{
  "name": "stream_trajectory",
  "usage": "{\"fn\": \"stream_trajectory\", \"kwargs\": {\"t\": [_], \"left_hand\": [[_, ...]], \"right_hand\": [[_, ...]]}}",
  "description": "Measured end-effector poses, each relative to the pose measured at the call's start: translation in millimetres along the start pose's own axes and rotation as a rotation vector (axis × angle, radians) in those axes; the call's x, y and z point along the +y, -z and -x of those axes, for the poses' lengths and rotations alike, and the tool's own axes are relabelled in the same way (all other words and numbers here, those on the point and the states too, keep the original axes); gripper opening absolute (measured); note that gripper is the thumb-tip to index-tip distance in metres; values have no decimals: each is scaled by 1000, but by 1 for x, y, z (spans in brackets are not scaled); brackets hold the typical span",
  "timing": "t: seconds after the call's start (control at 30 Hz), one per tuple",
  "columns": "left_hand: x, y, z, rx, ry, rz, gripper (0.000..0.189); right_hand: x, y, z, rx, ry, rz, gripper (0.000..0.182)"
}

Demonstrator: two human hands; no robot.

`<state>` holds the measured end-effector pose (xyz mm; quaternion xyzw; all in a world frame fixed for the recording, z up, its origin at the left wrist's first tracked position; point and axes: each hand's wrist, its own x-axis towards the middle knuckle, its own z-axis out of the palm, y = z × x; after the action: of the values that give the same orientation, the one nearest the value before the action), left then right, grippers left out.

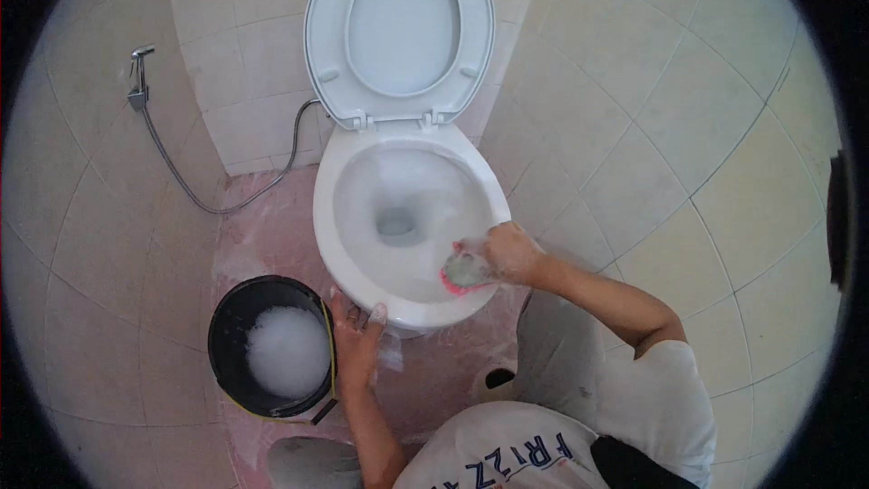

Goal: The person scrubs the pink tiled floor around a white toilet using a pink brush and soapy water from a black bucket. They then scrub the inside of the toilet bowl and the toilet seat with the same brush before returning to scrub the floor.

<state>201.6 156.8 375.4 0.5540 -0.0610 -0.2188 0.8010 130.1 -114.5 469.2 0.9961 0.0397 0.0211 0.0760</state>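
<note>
A white toilet bowl (414, 183) stands before me with its seat and lid (400, 20) raised. My right hand (514, 255) is closed around a scrubbing brush (465, 272) with a pale back and pink bristles, which lies against the bowl's inner right wall near the front rim. Foam covers part of that hand. My left hand (356, 333) rests on the front left of the rim, fingers spread, wet with suds. Just left of it, a black bucket (227, 353) with a yellow-edged handle holds white foam (288, 353). Water sits at the bottom of the bowl.
A bidet sprayer (139, 81) hangs on the left tiled wall, its metal hose (197, 200) looping down and back behind the toilet. The pink floor (271, 238) is wet with suds. Tiled walls stand close on both sides. My knees flank the toilet's front. A dark object (836, 221) shows at far right.
</note>
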Motion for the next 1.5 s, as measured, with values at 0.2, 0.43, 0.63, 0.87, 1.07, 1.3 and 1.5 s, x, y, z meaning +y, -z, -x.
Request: {"fn": "stream_trajectory", "kwargs": {"t": [0.2,0.43,0.63,0.87,1.07,1.3,1.5], "left_hand": [[11,-12,6,0,16,75,88],[7,-9,4,-9,13,36,88],[-5,4,0,-12,-12,35,86],[-5,-1,0,-15,-28,-14,80],[-26,15,-8,-7,-157,-92,64],[14,6,4,173,-207,-144,38],[-2,6,-3,218,-304,-146,32]], "right_hand": [[63,-22,33,183,-97,-378,42],[-68,16,2,6,258,-53,39],[-60,9,14,-49,94,-44,40],[-26,-8,39,214,135,-118,38],[-102,8,-36,233,288,14,35],[-38,-11,61,375,163,-75,47],[-81,5,22,117,70,7,46]]}}
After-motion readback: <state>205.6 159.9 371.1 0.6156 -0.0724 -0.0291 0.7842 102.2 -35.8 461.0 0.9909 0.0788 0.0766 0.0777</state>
